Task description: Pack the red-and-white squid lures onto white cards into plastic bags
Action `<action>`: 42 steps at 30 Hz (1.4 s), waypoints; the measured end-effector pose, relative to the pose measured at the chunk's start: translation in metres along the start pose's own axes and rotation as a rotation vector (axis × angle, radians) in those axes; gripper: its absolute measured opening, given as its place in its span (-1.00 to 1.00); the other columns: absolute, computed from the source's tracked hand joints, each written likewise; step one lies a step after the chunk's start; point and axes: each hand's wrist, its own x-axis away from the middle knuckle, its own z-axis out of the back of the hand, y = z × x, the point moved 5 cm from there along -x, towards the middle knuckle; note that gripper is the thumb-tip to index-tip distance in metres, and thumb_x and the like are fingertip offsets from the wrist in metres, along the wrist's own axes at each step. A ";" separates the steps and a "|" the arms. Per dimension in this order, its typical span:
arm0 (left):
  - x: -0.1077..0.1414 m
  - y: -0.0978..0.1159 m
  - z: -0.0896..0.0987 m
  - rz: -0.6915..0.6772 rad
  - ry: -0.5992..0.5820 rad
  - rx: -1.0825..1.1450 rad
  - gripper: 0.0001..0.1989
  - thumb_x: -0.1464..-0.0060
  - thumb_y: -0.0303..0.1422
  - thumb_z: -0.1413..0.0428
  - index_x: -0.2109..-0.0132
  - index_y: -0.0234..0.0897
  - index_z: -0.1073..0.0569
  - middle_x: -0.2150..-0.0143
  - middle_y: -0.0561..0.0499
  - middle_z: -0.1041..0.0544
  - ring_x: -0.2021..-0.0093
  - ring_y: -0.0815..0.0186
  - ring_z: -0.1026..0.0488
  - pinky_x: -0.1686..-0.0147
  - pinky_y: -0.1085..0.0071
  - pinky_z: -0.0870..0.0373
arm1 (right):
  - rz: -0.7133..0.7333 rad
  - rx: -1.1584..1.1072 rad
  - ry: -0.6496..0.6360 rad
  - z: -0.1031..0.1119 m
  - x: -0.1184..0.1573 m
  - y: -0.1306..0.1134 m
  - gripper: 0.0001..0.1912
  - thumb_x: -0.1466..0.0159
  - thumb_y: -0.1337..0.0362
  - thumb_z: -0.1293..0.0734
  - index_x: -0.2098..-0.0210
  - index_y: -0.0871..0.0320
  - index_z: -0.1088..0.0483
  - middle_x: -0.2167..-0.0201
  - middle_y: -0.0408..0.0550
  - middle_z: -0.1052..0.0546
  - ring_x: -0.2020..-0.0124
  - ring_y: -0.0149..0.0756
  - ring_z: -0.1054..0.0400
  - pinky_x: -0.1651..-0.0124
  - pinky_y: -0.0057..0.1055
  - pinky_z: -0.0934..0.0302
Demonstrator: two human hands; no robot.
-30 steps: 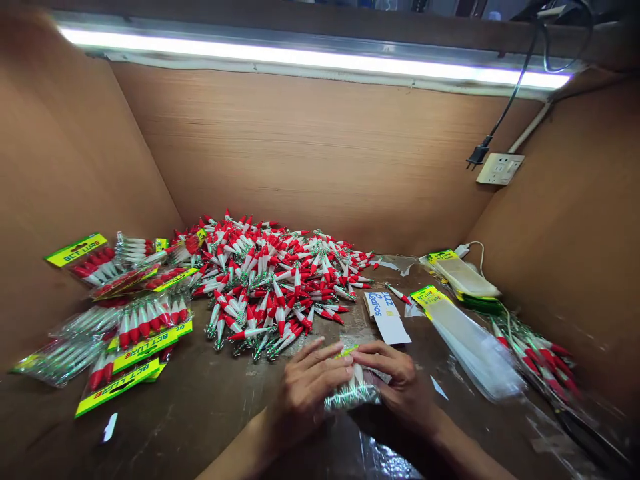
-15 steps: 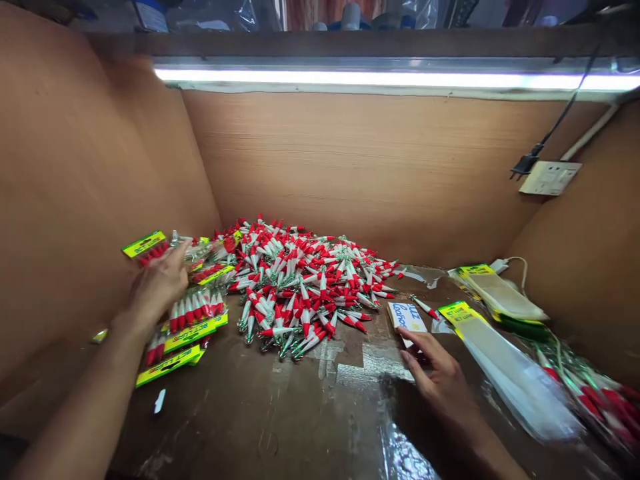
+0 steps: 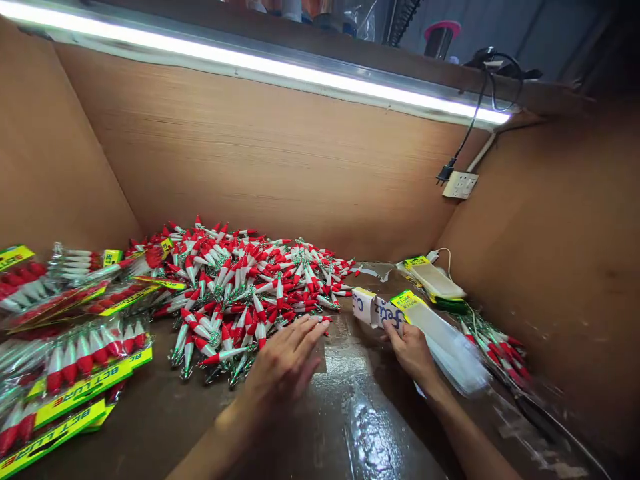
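Note:
My right hand (image 3: 411, 348) pinches a small white folded card piece (image 3: 369, 308) with blue lettering, tilted above the table. My left hand (image 3: 287, 357) is at the front right edge of a big heap of red-and-white fishing lures (image 3: 250, 287); its fingers are stretched out, with nothing seen in them, and its underside is hidden. Beside my right hand lie long clear plastic bags (image 3: 445, 347) with yellow-green headers. Packed lures (image 3: 83, 357) in clear bags with yellow "BCT LURE" headers are piled at the left.
More clear bags (image 3: 435, 277) lie at the back right, with a bundle of lures (image 3: 500, 350) in front of them. A black plug (image 3: 445, 172) hangs by a wall socket (image 3: 461, 185). Wooden panels (image 3: 280, 167) enclose the table, under a light tube (image 3: 280, 77).
My left hand has come from the packed lures at the left to the heap's front. My right hand has picked up the card piece. The view has turned right and tilted.

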 end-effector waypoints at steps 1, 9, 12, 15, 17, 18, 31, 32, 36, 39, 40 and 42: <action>0.002 0.005 -0.007 0.025 -0.014 0.006 -0.27 -0.26 -0.39 -0.13 -0.47 -0.16 -0.03 -0.42 -0.12 -0.24 -0.40 0.07 -0.19 -0.32 0.06 -0.25 | -0.047 -0.154 -0.074 -0.006 0.003 -0.001 -0.51 -0.36 -0.07 -0.24 0.19 0.22 -0.60 0.31 0.13 -0.65 0.33 -0.09 -0.55 0.22 -0.25 -0.39; 0.030 0.003 -0.061 0.195 -0.220 0.154 0.05 0.00 -0.27 -0.34 -0.48 -0.04 0.08 -0.24 -0.16 -0.41 -0.17 -0.05 -0.41 -0.14 0.01 -0.38 | 0.063 0.248 -0.446 -0.030 -0.011 -0.020 -0.49 -0.41 -0.10 -0.18 0.11 0.14 -0.58 0.24 0.00 -0.64 0.26 -0.20 -0.52 0.20 -0.37 -0.35; 0.034 -0.010 -0.065 0.188 -0.204 0.270 0.19 0.08 -0.26 -0.41 -0.49 -0.01 0.18 -0.28 -0.17 -0.36 -0.21 -0.04 -0.37 -0.18 0.04 -0.35 | 0.029 0.526 -0.123 0.001 -0.061 -0.013 -0.65 -0.37 0.13 -0.29 -0.02 0.20 -0.51 0.02 0.17 -0.55 -0.04 -0.04 -0.41 -0.04 -0.25 -0.25; 0.035 -0.018 -0.063 0.197 -0.205 0.314 0.27 0.15 -0.29 -0.46 -0.49 0.02 0.22 -0.28 -0.17 -0.35 -0.21 -0.04 -0.36 -0.19 0.04 -0.34 | 0.011 0.654 -0.026 0.012 -0.088 -0.005 -0.79 -0.30 0.22 -0.36 0.19 0.24 -0.54 0.05 0.25 -0.50 -0.04 0.03 -0.37 0.00 -0.22 -0.23; 0.035 -0.018 -0.061 0.206 -0.229 0.315 0.25 0.15 -0.27 -0.46 -0.48 0.01 0.18 -0.24 -0.18 -0.38 -0.17 -0.04 -0.39 -0.15 0.04 -0.37 | 0.047 0.703 0.008 0.010 -0.090 -0.006 -0.83 -0.32 0.24 -0.34 0.25 0.21 -0.53 0.10 0.20 -0.51 0.02 -0.02 -0.38 0.05 -0.26 -0.23; 0.035 -0.018 -0.060 0.207 -0.241 0.313 0.24 0.15 -0.26 -0.46 -0.48 0.01 0.16 -0.23 -0.17 -0.39 -0.15 -0.04 -0.40 -0.13 0.04 -0.38 | 0.078 0.716 0.027 0.008 -0.087 -0.008 -0.83 -0.34 0.26 -0.31 0.24 0.20 -0.52 0.11 0.17 -0.51 0.03 -0.05 -0.38 0.05 -0.27 -0.23; 0.039 -0.019 -0.061 0.231 -0.241 0.289 0.18 0.20 -0.22 -0.48 -0.45 -0.04 0.02 -0.23 -0.14 -0.40 -0.15 -0.02 -0.41 -0.13 0.09 -0.39 | 0.538 0.316 -0.084 0.016 0.010 -0.059 -0.81 -0.43 0.25 -0.28 0.02 0.09 -0.49 0.16 -0.02 -0.61 0.16 -0.19 -0.47 0.08 -0.30 -0.30; 0.039 -0.020 -0.061 0.239 -0.233 0.288 0.18 0.22 -0.22 -0.49 -0.45 -0.05 0.00 -0.23 -0.15 -0.40 -0.15 -0.02 -0.41 -0.12 0.09 -0.40 | 0.541 0.292 -0.155 0.016 0.015 -0.060 -0.82 -0.42 0.24 -0.31 0.03 0.07 -0.51 0.18 -0.04 -0.62 0.18 -0.21 -0.47 0.11 -0.32 -0.31; 0.036 -0.018 -0.058 0.237 -0.239 0.264 0.16 0.24 -0.26 -0.50 -0.43 -0.09 -0.05 -0.22 -0.14 -0.41 -0.13 -0.02 -0.41 -0.11 0.09 -0.42 | 0.608 0.327 -0.338 0.005 0.039 -0.071 -0.86 -0.39 0.19 -0.35 0.15 0.05 -0.55 0.29 -0.05 -0.60 0.24 -0.19 -0.41 0.22 -0.34 -0.26; 0.033 -0.010 -0.053 0.210 -0.248 0.253 0.15 0.22 -0.27 -0.49 -0.43 -0.09 -0.05 -0.21 -0.13 -0.41 -0.12 -0.02 -0.42 -0.10 0.09 -0.42 | 0.669 0.411 -0.339 -0.019 0.056 -0.082 -0.84 -0.43 0.23 -0.30 0.11 0.05 -0.53 0.30 -0.03 -0.57 0.24 -0.18 -0.34 0.18 -0.29 -0.22; 0.032 -0.008 -0.052 0.203 -0.249 0.253 0.15 0.22 -0.26 -0.49 -0.43 -0.09 -0.05 -0.22 -0.13 -0.41 -0.12 -0.02 -0.42 -0.10 0.09 -0.43 | 0.686 0.425 -0.343 -0.029 0.061 -0.085 -0.84 -0.44 0.24 -0.29 0.11 0.05 -0.53 0.30 -0.03 -0.57 0.24 -0.17 -0.33 0.17 -0.28 -0.20; 0.032 -0.005 -0.052 0.198 -0.250 0.254 0.16 0.24 -0.25 -0.50 -0.43 -0.07 -0.04 -0.22 -0.12 -0.41 -0.13 -0.01 -0.42 -0.10 0.08 -0.43 | 0.697 0.412 -0.361 -0.048 0.067 -0.089 -0.86 -0.43 0.26 -0.29 0.17 0.05 -0.53 0.31 -0.06 -0.56 0.23 -0.18 -0.31 0.14 -0.26 -0.19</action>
